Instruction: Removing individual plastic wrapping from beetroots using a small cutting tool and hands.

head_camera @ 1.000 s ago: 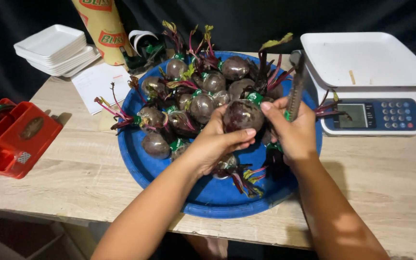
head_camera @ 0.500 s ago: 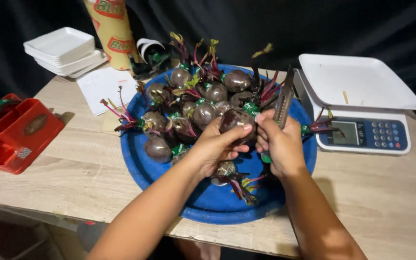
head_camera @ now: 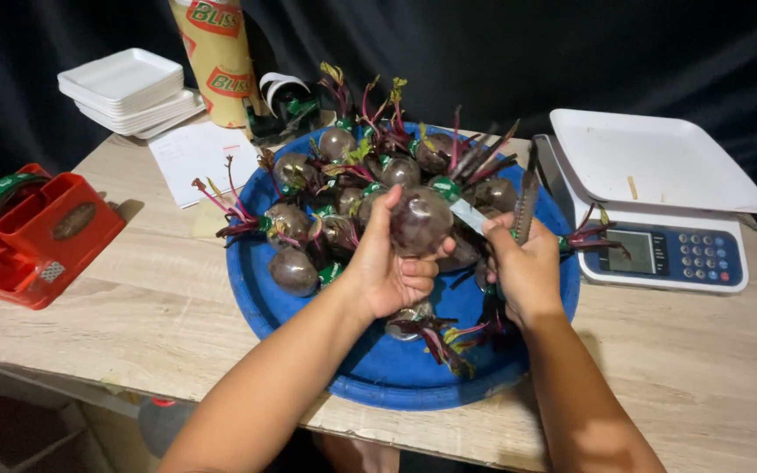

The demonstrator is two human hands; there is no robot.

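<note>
Since the earlier head frame, both hands have lifted nearer the camera. Left hand [head_camera: 387, 271] has its fingers curled tight around a wrapped beetroot [head_camera: 420, 219] above the blue tray [head_camera: 256, 289] on the counter [head_camera: 133, 324]. At its three o'clock, right hand [head_camera: 523, 267] grips an upright knife [head_camera: 523, 203]; the beetroot's stem runs toward two o'clock.

A yellow roll [head_camera: 216, 61] with red label patches stands at the worktop's far edge. The scale [head_camera: 659, 201] at right shows a grey screen [head_camera: 634, 252], seemingly blank. A printed white sheet [head_camera: 193, 158] lies beside the roll.
</note>
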